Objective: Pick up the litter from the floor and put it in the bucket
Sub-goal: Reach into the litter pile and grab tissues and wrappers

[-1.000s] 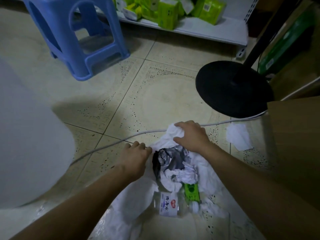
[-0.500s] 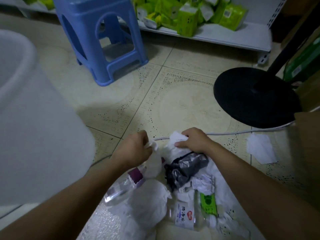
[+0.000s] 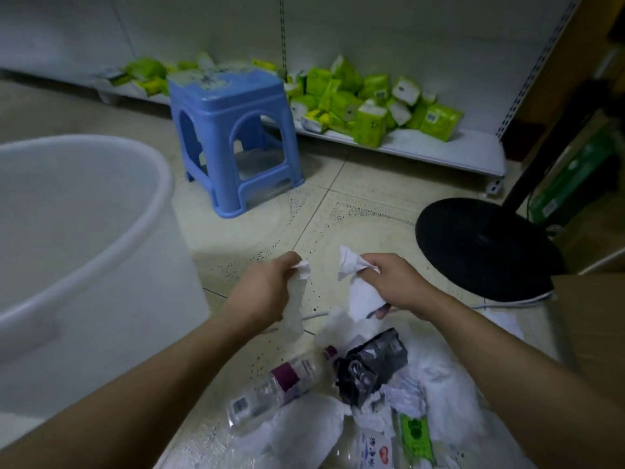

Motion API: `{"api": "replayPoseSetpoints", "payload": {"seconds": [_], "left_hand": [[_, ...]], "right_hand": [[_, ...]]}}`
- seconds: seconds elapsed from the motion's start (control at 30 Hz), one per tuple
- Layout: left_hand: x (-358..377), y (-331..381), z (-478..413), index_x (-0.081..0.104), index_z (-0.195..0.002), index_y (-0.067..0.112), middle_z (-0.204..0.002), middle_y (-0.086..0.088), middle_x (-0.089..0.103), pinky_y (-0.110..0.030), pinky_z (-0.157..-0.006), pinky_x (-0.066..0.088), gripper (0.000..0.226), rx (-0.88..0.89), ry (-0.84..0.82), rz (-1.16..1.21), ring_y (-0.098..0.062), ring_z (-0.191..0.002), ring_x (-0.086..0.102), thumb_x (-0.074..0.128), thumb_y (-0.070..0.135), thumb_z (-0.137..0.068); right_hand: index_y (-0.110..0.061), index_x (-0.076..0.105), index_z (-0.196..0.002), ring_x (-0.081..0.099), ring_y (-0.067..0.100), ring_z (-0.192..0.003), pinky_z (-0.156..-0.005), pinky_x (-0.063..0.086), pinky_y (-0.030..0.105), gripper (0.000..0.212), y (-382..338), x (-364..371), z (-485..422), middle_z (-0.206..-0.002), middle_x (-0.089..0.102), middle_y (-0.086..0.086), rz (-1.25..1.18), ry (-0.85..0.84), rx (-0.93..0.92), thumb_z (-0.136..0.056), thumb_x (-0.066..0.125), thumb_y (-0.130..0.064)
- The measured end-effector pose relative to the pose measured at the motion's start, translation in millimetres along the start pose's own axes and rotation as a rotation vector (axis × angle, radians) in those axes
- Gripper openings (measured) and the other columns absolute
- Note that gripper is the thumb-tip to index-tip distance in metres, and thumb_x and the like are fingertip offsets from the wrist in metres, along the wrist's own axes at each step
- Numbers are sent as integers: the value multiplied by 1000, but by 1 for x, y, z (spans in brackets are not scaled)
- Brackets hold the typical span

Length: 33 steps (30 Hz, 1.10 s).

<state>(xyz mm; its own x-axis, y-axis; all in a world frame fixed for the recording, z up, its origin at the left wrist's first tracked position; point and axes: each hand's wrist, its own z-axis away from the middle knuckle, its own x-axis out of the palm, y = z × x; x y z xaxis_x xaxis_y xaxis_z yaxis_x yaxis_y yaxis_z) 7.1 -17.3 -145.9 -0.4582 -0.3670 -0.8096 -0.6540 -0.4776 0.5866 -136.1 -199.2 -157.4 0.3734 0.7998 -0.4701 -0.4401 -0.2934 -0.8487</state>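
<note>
A heap of litter lies on the tiled floor at the bottom centre: a clear plastic bottle with a purple label, a crumpled black and silver wrapper, white tissues, a green packet and a second labelled bottle. My left hand is closed on a white tissue that hangs down from it. My right hand grips another white tissue, raised above the heap. The big white bucket stands at the left, its mouth open.
A blue plastic stool stands beyond the bucket. A low white shelf carries green tissue packs. A black round stand base sits at the right with a white cable running along the floor. A brown cardboard box is at the right edge.
Both hands have lifted off the heap, each holding a white tissue, and moved apart. The view has tilted up, showing the bucket's open mouth and the shelf.
</note>
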Motion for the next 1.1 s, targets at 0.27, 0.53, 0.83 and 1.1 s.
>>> {"api": "replayPoseSetpoints", "payload": {"seconds": [0.27,0.53,0.83,1.1], "left_hand": [[-119,46,-27,62,-107,18,-112,-3,61,-29,-78,47,24,59,19,-125,-18,-97,58,52,19,-85],[-235,4,-20,75,-98,25,-91,9,71,-21,-70,41,27,86,197,-279,-7,-72,54,56,10,-86],[-275,-92,27,71,-78,20,-76,-4,71,-32,-68,54,8,-144,272,-197,-22,-72,65,63,19,-81],[-261,-129,44,66,-113,24,-115,-6,66,-26,-72,44,35,-213,164,-326,-15,-88,57,53,6,-86]], "right_hand": [[-12,72,-85,48,13,-52,-42,38,25,27,-140,-26,8,-72,62,6,-98,-80,-31,-85,62,-37],[-17,70,-104,60,22,-77,-52,56,27,49,-256,25,-12,-103,54,-6,-23,-17,-194,-82,38,13],[-21,66,-72,62,16,-73,-60,48,28,19,-288,142,-36,-76,68,-1,176,27,-438,-77,60,-4],[-48,52,-127,46,15,-124,-106,37,36,58,-279,167,-48,-136,49,-11,457,-131,-423,-76,59,-23]]}}
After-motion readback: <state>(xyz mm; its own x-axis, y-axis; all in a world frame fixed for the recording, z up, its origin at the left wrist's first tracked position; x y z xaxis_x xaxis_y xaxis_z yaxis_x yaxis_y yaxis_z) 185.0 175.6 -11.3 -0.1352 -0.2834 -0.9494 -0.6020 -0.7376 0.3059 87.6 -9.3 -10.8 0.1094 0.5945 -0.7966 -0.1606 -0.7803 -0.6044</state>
